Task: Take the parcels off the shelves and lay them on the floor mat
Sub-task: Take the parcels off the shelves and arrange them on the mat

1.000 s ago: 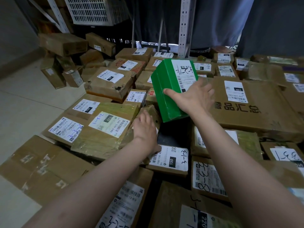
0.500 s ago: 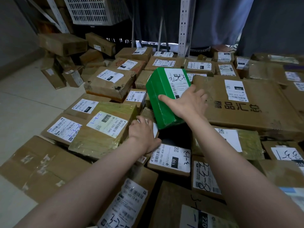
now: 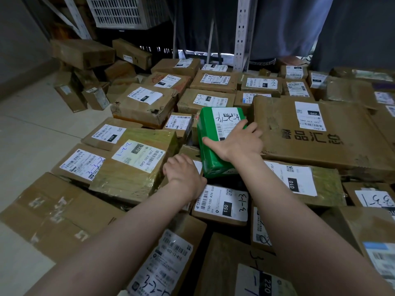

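Setting down looks to be the step in hand: the green parcel [image 3: 213, 154] stands tilted in a gap among the cartons on the floor, near end low, white label [image 3: 226, 122] facing up. The right hand [image 3: 237, 144] grips it from above, thumb spread along the side face and fingers bent over the label toward the far edge. Just left of that grip, the left hand [image 3: 183, 174] lies knuckles-up on a small brown parcel; its fingertips are hidden, so I cannot tell whether it clasps or only steadies. To the right of the grip lies a large flat carton [image 3: 320, 135], to the left a taped box [image 3: 136, 165]. Next, I judge, the parcel needs tipping flat into the gap before the fingers let go.
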